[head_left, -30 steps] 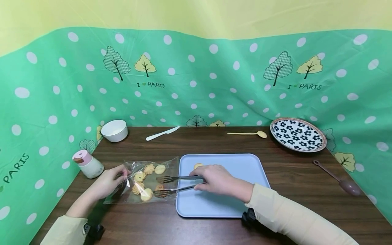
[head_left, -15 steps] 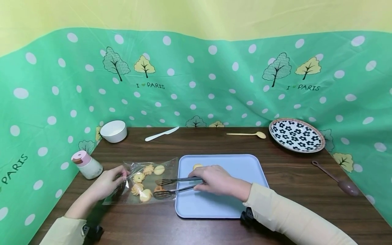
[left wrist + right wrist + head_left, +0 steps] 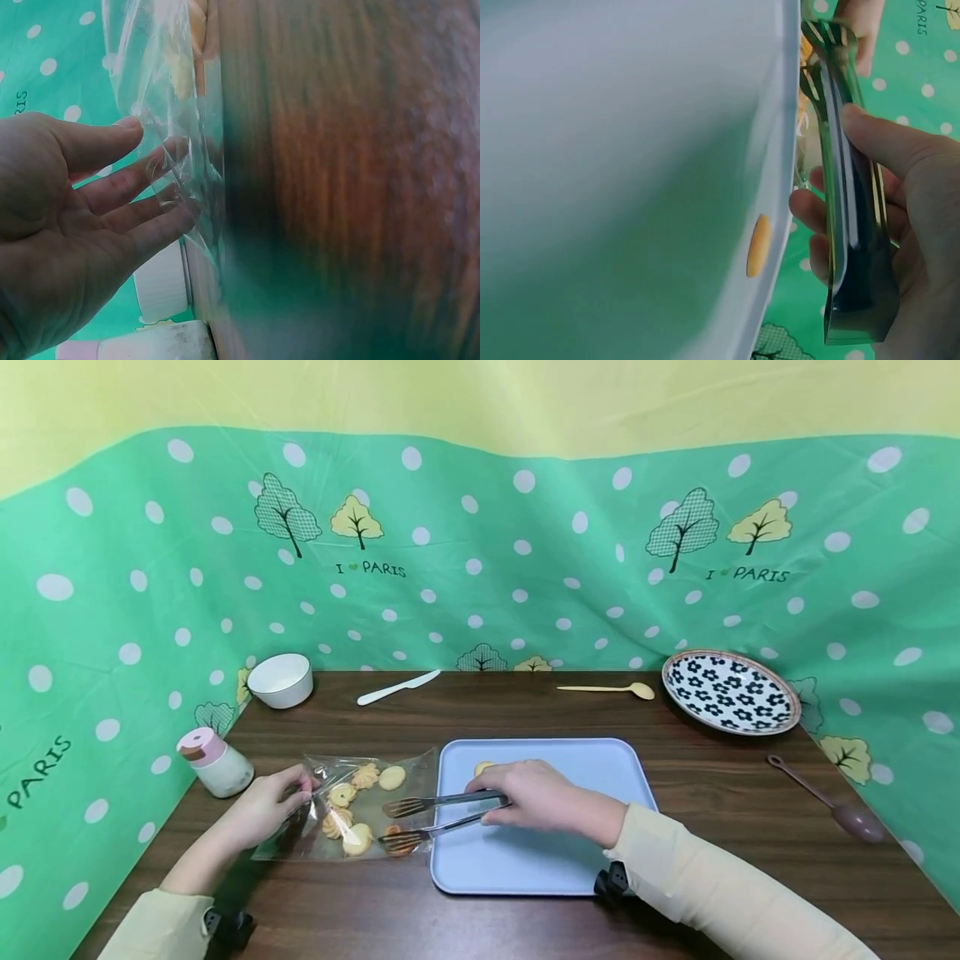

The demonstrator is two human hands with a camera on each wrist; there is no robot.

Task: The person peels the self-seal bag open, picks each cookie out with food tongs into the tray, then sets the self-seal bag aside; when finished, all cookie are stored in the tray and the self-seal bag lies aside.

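My left hand (image 3: pixel 262 810) pinches the left end of a clear plastic bag (image 3: pixel 300 839), its film bunched at the fingers in the left wrist view. Several cookies (image 3: pixel 342 794) lie in the bag. My right hand (image 3: pixel 536 797) holds metal tongs (image 3: pixel 461 797) over the left rim of a light blue tray (image 3: pixel 540 860). The slotted tong tips stand apart at the bag's right part, the nearer one over a browner cookie (image 3: pixel 396 831). Whether that cookie is between the tips, I cannot tell. One pale cookie (image 3: pixel 758 246) rests on the tray, partly hidden by my right hand in the head view.
A pink-lidded jar (image 3: pixel 217 762) stands left of the bag. Along the back are a white bowl (image 3: pixel 281 681), a white knife (image 3: pixel 397 687), a yellow spoon (image 3: pixel 607 688) and a flower-patterned plate (image 3: pixel 731 692). A brown spoon (image 3: pixel 855 821) lies at the right.
The tong tips have shifted slightly toward the front edge, and the nearer tip now covers more of the browner cookie. My left hand keeps its place on the bag.
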